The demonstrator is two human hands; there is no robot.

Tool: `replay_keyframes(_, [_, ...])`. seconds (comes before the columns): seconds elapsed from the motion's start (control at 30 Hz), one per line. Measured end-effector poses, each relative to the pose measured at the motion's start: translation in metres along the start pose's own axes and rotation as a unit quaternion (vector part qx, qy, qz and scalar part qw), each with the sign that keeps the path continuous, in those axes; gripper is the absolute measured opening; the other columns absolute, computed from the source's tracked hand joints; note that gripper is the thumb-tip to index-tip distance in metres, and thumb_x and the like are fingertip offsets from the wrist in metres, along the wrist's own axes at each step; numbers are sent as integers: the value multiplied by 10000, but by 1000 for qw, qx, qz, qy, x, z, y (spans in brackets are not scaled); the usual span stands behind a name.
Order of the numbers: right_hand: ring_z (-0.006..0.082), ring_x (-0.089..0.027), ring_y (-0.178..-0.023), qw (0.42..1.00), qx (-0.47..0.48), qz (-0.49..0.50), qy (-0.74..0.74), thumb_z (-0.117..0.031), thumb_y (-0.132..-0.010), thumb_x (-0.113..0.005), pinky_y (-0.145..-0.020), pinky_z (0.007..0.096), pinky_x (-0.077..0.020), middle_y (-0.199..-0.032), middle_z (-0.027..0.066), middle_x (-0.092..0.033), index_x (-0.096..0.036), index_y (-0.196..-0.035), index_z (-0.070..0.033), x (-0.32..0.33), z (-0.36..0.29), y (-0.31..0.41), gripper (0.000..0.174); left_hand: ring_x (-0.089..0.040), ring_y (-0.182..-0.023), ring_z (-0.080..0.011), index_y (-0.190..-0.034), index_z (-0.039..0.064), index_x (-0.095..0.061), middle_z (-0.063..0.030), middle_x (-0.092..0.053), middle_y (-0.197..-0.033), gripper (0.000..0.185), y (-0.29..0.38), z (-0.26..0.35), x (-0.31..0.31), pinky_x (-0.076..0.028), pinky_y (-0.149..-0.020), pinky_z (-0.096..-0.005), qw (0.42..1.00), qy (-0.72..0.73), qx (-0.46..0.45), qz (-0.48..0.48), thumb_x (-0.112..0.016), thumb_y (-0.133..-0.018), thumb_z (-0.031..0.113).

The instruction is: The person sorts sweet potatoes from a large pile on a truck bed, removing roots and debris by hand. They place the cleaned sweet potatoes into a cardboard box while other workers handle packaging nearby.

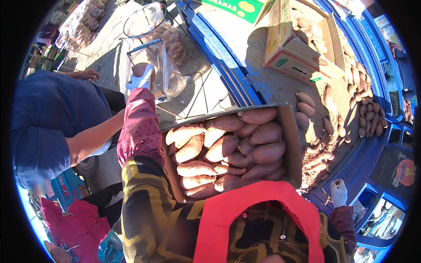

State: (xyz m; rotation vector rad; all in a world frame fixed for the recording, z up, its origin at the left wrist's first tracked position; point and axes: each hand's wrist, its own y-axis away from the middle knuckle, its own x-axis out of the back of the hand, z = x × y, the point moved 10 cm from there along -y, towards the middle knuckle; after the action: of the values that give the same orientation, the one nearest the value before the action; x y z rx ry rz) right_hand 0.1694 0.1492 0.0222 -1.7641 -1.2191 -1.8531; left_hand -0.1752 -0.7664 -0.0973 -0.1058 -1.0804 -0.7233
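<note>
My left hand (141,79), in a white glove below a pink sleeve, grips a sweet potato (139,69). It is beside a clear plastic bag (171,80) near a blue metal bar. In front of me a cardboard box (293,154) holds several layers of reddish-brown sweet potatoes (222,148). My right hand (338,194), also gloved, is over the blue truck-bed edge (324,190) with its fingers curled. A thin root (327,198) shows next to it; whether the fingers hold it is unclear.
Another person in a blue shirt (59,111) stands at my left, an arm reaching towards the bag. A second cardboard box (296,62) holds sweet potatoes, with loose ones (306,105) on the truck bed. A blue side panel (223,52) runs beyond my box.
</note>
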Motion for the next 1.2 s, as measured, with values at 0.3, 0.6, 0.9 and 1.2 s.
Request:
replay_keyframes(0.3, [378,-705,-929,998,-46,-25,31,-375,-901,-682,-824,445,-541,-945,212,-717,-639,-1092,-33,-1,18,-10,394,-590,-1223,-336,-1465,-36,-457,-250,-558,-1396,980,4,-22,-8,-498,-1011,-420,998,40,-48,14,-826,-750,524])
replay_keyframes(0.6, [426,-686,-955,980,140,9,143,-279,-985,-595,-850,486,-565,-1127,238,-656,-484,-1386,-57,-13,13,-113,471,-551,-1195,-232,-1407,3,-516,-124,-564,-1360,652,161,118,20,-442,-1014,-367,920,284,-260,-79,-730,-924,386])
replay_keyframes(0.9, [388,-646,-1049,963,237,76,100,-264,-952,-589,-855,463,-566,-1087,174,-692,-661,-1182,-57,-55,28,-181,318,-581,-1121,-221,-1367,26,-516,-106,-554,-1285,430,506,229,-94,-498,-979,-343,790,406,-232,-397,-627,-993,204])
replay_keyframes(1.2, [401,-644,-1040,970,138,65,-188,-373,-950,-589,-904,484,-509,-1085,199,-693,-748,-987,-39,-46,1,-233,371,-559,-1053,-175,-1308,31,-564,-51,-567,-1140,376,672,189,-241,-521,-899,-388,774,300,67,-554,-637,-986,210])
